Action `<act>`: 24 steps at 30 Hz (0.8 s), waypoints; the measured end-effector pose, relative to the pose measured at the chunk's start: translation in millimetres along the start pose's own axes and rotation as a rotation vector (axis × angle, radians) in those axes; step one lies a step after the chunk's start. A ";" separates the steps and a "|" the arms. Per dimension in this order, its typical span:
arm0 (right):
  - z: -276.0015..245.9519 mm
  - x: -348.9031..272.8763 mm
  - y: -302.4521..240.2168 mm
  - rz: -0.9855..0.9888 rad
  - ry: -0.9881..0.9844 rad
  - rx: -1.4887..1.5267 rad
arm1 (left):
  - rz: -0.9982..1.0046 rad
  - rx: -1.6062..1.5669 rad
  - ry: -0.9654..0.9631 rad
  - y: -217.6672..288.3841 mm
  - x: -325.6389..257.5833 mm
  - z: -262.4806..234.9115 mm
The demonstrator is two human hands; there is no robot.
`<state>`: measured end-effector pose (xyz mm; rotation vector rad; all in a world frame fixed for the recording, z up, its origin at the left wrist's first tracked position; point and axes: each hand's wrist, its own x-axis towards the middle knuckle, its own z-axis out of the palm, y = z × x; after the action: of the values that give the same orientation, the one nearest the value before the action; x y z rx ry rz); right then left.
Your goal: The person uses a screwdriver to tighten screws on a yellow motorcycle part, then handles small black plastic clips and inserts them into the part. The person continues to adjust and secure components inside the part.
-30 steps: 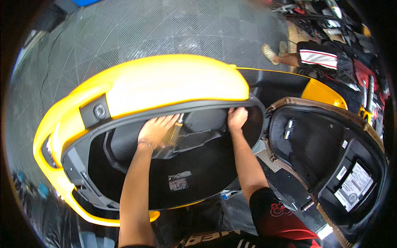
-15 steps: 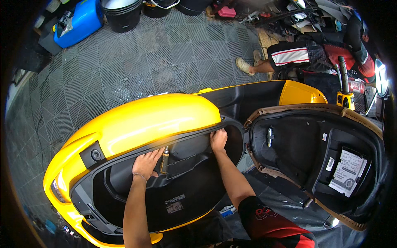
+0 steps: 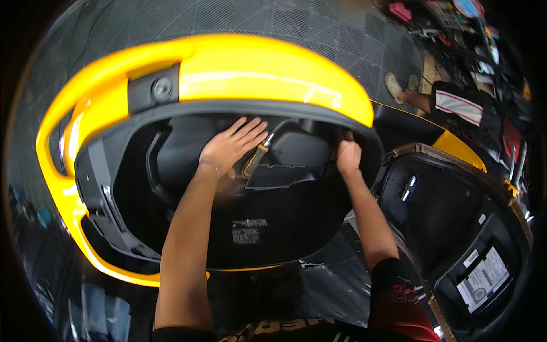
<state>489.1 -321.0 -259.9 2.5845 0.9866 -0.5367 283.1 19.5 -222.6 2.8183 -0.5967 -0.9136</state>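
Observation:
Both my hands are inside the black storage compartment (image 3: 307, 233) of a yellow scooter (image 3: 245, 62). My left hand (image 3: 231, 147) lies open against the far inner wall, its fingers spread. Just right of its fingertips, a hand tool (image 3: 257, 157) with a metal end and a yellow-orange handle leans beside a dark rectangular panel (image 3: 273, 178). At the right end of the far wall, below the rim, my right hand (image 3: 348, 155) is closed. A small dark shape shows above its knuckles, but what the fingers grip is hidden.
The upturned scooter seat (image 3: 439, 199) lies open at the right, with a white label (image 3: 483, 280) on its underside. A round lock (image 3: 161, 89) sits in the yellow bodywork. Beyond is grey tiled floor (image 3: 228, 20). At the far right, another person's leg (image 3: 419, 101) shows beside clutter.
My view has shifted, bringing the compartment nearer. My right hand has gone from the rim down to the inner wall. My left hand's fingers have spread flatter on the far wall.

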 end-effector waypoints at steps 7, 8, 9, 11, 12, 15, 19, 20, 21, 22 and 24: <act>0.3 12.1 32.1 -0.252 0.049 -0.177 | -0.011 0.106 0.045 6.7 3.3 15.0; 3.4 15.9 38.0 -0.267 0.062 -0.184 | -0.024 0.121 0.056 7.6 4.2 14.2; 6.7 20.1 42.0 -0.281 0.078 -0.191 | -0.018 0.113 0.089 7.3 6.1 18.2; 2.1 24.6 32.2 -0.299 0.132 -0.140 | -0.019 0.086 0.110 7.7 3.4 18.9; 1.5 26.7 35.1 -0.297 0.111 -0.157 | -0.010 0.062 0.124 7.5 6.4 18.1; -7.7 21.1 24.5 -0.353 0.139 -0.152 | -0.047 0.041 0.136 11.7 5.0 23.2; -9.4 12.7 36.5 -0.367 0.107 -0.178 | -0.057 0.027 0.164 17.3 3.5 19.0; -9.9 11.2 33.0 -0.369 0.120 -0.172 | -0.058 0.004 0.180 18.2 3.1 22.7; -7.1 10.2 33.1 -0.364 0.135 -0.168 | -0.060 0.010 0.177 20.0 5.3 21.4; -3.7 12.2 34.6 -0.375 0.168 -0.136 | -0.062 0.015 0.174 21.8 7.0 20.2; -0.5 14.8 34.2 -0.350 0.161 -0.124 | -0.081 0.048 0.152 25.5 6.4 19.6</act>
<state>522.9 -336.6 -260.6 2.3855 1.4917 -0.3398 268.0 -6.3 -236.0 2.9399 -0.4945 -0.6980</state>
